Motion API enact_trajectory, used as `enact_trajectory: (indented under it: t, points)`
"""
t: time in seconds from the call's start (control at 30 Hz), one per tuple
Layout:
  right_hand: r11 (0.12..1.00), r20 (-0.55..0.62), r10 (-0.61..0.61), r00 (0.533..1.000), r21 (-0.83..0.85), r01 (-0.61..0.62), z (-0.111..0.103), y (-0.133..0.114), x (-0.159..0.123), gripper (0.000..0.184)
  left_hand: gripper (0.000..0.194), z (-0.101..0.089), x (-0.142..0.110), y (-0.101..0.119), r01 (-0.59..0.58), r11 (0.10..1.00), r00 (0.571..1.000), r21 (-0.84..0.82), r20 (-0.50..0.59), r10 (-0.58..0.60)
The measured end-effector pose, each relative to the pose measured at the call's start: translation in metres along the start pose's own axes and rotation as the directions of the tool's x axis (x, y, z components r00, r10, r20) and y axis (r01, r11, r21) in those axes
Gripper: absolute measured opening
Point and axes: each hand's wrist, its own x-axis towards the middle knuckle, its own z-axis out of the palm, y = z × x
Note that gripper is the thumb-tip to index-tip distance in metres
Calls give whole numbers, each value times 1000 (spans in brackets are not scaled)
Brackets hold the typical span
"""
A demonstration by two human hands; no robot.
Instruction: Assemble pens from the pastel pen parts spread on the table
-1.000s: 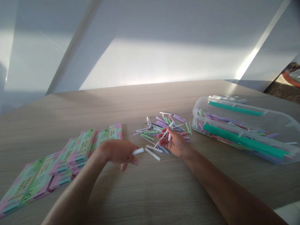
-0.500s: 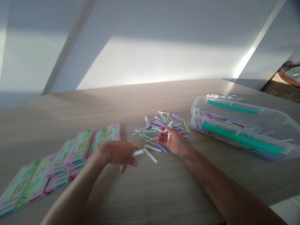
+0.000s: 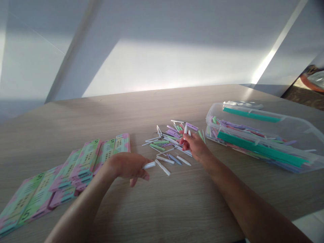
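My left hand (image 3: 134, 167) hovers over the table, fingers closed on a white pen (image 3: 149, 165) whose end sticks out to the right. My right hand (image 3: 193, 143) is closed around slim white pen parts (image 3: 186, 129), with two white tips pointing up; the fingers partly cover them. It is above the right side of a loose pile of pen parts (image 3: 161, 142) in white, green, purple and blue. Between the hands lie separate white pens (image 3: 165, 159), a blue-grey one (image 3: 175, 159) and another white pen (image 3: 184, 160).
A clear plastic bin (image 3: 255, 141) with teal strips holds many coloured pen parts at the right. Pink and green boxes (image 3: 83, 158) marked 5 are stacked at the left. Behind the bin lies a crumpled whitish item (image 3: 243, 105). A white wall (image 3: 162, 60) borders the table's far side.
My right hand has moved slightly right and up, its fingers closing more. A white pen now lies below it at the pile's front. My left hand is practically still.
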Motion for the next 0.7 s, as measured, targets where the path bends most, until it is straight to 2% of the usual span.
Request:
enact_trajectory:
  t: [0.07,0.17,0.27,0.33,0.43,0.6,0.7]
  points:
    - [987,41,-67,997,-144,72,-4,-4,4,24,14,-1,0,-1,4,1000,1000,8,-1,-4]
    - [925,150,-91,984,-353,140,-11,-10,9,18,10,-2,1,-2,12,1000,1000,24,-2,-12]
    - [843,235,-134,963,-484,235,-20,-14,10,9,8,-2,3,-3,29,999,1000,21,8,-29]
    - [773,284,-152,947,-562,293,-26,-16,7,10,8,-3,6,-4,18,1000,1000,10,4,-18]
    - [630,356,-113,927,-696,344,-35,-21,2,15,9,-2,10,-5,11,1000,1000,26,3,-11]
    - [270,392,17,920,-888,373,-41,-25,0,25,11,0,15,-5,36,997,999,65,17,-37]
    - [141,395,50,917,-912,385,-37,-19,-1,29,12,2,16,-4,27,997,999,69,18,-28]
